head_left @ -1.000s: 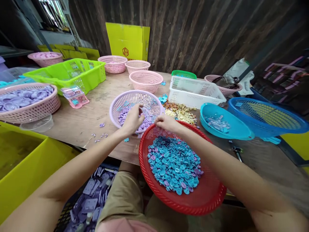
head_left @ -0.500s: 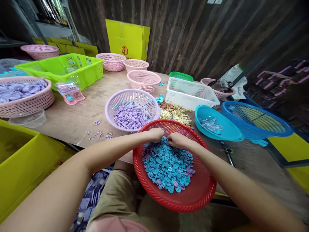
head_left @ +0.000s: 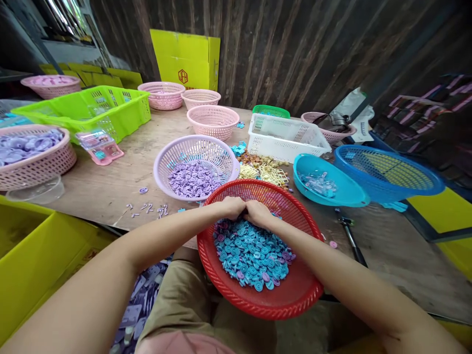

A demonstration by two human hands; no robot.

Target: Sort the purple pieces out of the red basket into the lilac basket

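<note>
Sorting stage, picking phase. Left hand (head_left: pixel 232 207) and right hand (head_left: pixel 258 213) touching, fingers curled down into the far edge of the pile of blue and purple plastic discs (head_left: pixel 250 253) in the red basket (head_left: pixel 258 305) resting on the lap against the table (head_left: pixel 110 182) edge; whether any disc is pinched cannot be told. Just beyond, lilac basket (head_left: pixel 173 152) holding purple discs (head_left: pixel 192 179) only. Next move, by judgement: isolating a purple piece among the blue, then a short reach forward.

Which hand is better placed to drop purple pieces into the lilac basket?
Left, probably. The left hand sits in the red basket nearest the lilac basket; the right hand is farther away.
</note>
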